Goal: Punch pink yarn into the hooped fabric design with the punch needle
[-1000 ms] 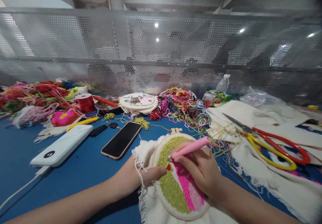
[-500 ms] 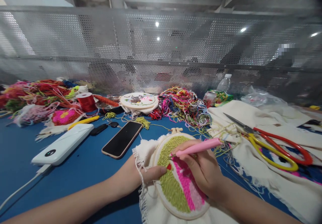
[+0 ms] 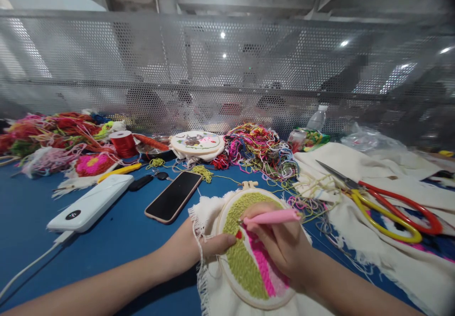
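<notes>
The near hoop (image 3: 221, 269) looks wooden and smooth, its stitching (image 3: 245, 271) rough yarn, the pen (image 3: 272, 216) smooth plastic, the phone (image 3: 173, 196) glossy.

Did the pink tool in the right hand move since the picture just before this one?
Yes. The pink tool has its rear end further left and lower in view, judged against the phone.

1 white power bank (image 3: 90, 203) with a cable plugged in lies on the blue table (image 3: 135, 240), near 1 dark-screened phone (image 3: 173, 196). Behind them, 1 spool of red thread (image 3: 123, 144) stands upright beside a dark dish (image 3: 152, 148). At the back right, 1 clear bottle (image 3: 317, 118) stands behind a can (image 3: 296, 139). Further right lies a crumpled, see-through heap, probably a plastic bag (image 3: 371, 139). A perforated metal screen (image 3: 213, 69) spans the background.
</notes>
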Demonstrator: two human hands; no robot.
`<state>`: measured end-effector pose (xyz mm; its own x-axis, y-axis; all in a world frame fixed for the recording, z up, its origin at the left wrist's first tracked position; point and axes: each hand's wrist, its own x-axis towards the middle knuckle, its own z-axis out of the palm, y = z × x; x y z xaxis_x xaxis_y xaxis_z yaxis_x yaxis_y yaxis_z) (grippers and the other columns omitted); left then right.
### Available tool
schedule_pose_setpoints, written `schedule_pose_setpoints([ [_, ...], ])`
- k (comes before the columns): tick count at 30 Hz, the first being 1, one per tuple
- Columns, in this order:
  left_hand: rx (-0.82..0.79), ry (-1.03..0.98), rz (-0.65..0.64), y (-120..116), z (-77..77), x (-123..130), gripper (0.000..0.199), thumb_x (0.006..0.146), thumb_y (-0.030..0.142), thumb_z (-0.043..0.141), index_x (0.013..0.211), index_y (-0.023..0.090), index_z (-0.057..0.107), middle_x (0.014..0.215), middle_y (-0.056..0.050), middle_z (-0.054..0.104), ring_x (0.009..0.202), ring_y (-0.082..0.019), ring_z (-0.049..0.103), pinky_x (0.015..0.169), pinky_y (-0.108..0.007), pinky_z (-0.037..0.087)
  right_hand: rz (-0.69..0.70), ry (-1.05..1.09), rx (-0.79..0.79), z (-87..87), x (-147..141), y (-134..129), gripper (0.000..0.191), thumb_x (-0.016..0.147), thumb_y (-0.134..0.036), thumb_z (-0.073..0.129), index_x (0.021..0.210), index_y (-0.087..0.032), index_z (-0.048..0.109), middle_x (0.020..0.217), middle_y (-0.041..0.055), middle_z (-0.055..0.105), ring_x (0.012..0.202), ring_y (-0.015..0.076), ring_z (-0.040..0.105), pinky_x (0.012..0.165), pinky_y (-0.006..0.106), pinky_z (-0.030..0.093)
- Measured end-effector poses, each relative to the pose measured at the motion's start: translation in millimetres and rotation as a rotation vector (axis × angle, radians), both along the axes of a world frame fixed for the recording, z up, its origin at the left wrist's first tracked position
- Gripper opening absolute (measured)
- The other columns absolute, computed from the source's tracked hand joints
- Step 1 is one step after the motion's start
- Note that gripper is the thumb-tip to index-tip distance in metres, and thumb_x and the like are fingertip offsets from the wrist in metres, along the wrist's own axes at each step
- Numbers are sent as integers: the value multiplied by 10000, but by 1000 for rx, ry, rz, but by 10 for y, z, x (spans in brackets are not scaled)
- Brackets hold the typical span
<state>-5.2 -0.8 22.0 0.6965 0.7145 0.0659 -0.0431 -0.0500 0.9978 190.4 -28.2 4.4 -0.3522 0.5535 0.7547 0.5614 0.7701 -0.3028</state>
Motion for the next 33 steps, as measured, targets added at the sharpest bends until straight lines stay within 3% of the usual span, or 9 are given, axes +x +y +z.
schedule_pose_setpoints([
  [4,126,-17,39,10,-16,15,556,791,272,667,1318,229,493,1294,-54,587,1199,-282,517,1026,-383,399,7,-207,38,33,-47,31,200,939,-245,393,880,-187,574,823,84,644,756,211,576,672,357,490],
  [7,159,12,41,26,-9,13,510,788,289,668,1274,205,539,1272,-73,602,1155,-288,553,998,-389,425,18,-180,7,52,-50,43,188,937,-253,413,954,-188,589,964,99,636,857,215,567,732,357,480],
  [11,163,78,110,73,-41,16,505,750,344,693,1221,193,588,1224,-82,635,1089,-313,595,943,-407,468,-2,-122,-55,45,-36,44,160,934,-261,448,897,-196,588,845,57,637,786,196,563,707,331,461],
  [15,120,122,126,80,-51,38,529,719,368,714,1211,211,601,1133,-57,686,1036,-312,624,908,-401,490,-50,-41,-58,20,-20,30,181,950,-292,423,913,-199,574,874,59,661,792,186,598,733,326,469],
  [18,75,74,130,47,-31,51,563,726,346,710,1259,241,561,1187,-45,661,1011,-292,637,885,-386,502,-42,3,-26,12,-11,17,195,968,-289,385,920,-200,553,861,50,674,746,165,621,703,303,473],
  [28,-3,85,67,1,69,16,524,758,321,689,1258,234,558,1097,-42,696,1007,-283,633,836,-350,520,-35,94,-19,-9,-2,3,156,972,-261,376,942,-211,521,828,45,667,702,154,625,666,297,498],
  [33,24,50,58,12,48,12,504,771,283,679,1257,239,555,1167,-46,668,1070,-282,607,902,-375,496,-22,116,-33,-2,12,2,141,973,-249,372,965,-223,511,826,40,663,742,160,635,682,306,507],
])
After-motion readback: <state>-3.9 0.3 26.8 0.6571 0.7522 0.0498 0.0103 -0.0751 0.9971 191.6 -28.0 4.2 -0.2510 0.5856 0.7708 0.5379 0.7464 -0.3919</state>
